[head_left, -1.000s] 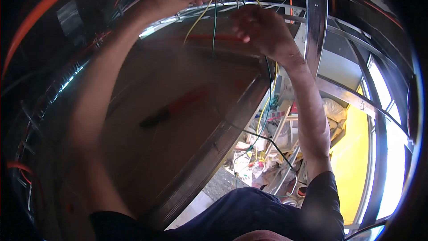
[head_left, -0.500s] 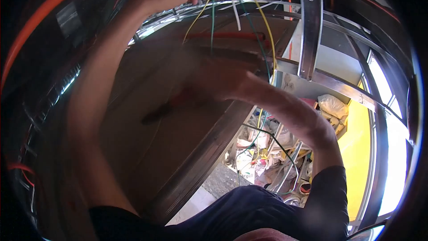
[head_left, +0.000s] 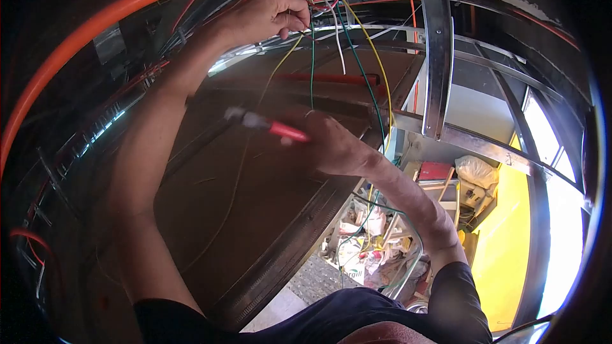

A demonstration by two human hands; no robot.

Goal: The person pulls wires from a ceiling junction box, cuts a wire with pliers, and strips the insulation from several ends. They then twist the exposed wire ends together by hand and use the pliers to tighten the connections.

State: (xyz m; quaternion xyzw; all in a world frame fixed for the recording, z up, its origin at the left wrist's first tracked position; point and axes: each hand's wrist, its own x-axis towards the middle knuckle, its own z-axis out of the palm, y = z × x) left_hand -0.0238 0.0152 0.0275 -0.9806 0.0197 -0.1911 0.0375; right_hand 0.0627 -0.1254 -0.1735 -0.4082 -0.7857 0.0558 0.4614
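My left hand (head_left: 280,16) is raised at the top, its fingers pinched on thin electrical wires beneath a box-like fitting. A yellow wire (head_left: 278,70) and a green wire (head_left: 312,73) run down from beside these fingers. Lower down, my right hand (head_left: 328,140) is closed around a red-handled tool (head_left: 288,132). Its greyish head points left, and blur hides its exact kind. The tool stands apart from the wires in my left hand. Just right of that hand, a white wire (head_left: 338,41) and another yellow wire (head_left: 374,48) dangle loose.
An orange conduit (head_left: 127,9) curves across the upper left. A metal stud (head_left: 437,57) hangs down at right, above a horizontal metal rail (head_left: 497,142). Below lie a brown panel (head_left: 210,210), cluttered bags and debris (head_left: 376,242), and a yellow surface (head_left: 510,216).
My right hand has turned the tool so its head points up and left. My left hand, still at the wires, appears lower in view, and more conduit shows above as the view has shifted.
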